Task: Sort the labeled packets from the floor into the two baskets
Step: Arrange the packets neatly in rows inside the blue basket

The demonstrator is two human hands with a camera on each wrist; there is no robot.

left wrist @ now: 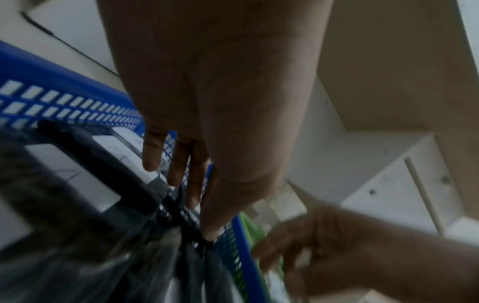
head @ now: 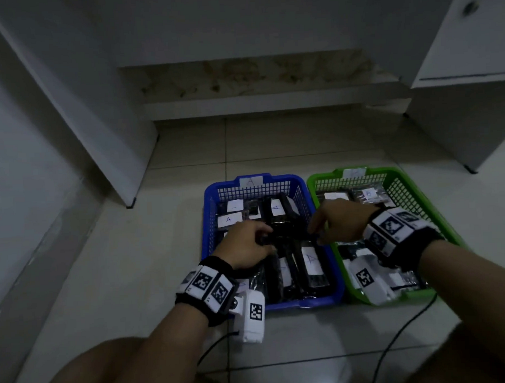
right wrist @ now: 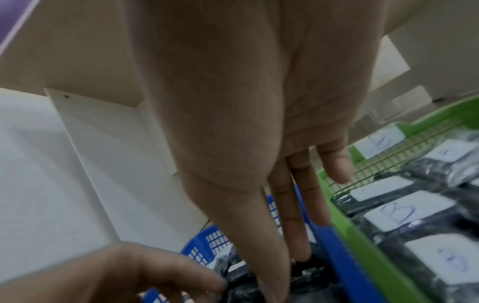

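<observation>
A blue basket, tagged A, holds several black packets with white A labels. To its right a green basket holds packets labelled B. Over the middle of the blue basket both hands grip one black packet by its ends. My left hand curls round its left end, thumb pressed on the plastic. My right hand pinches the right end between thumb and fingers. This packet's label is hidden.
A slanted white panel stands at the left and a white cabinet at the back right. Two black cables trail over the tiled floor in front of the baskets. My knees fill the bottom edge.
</observation>
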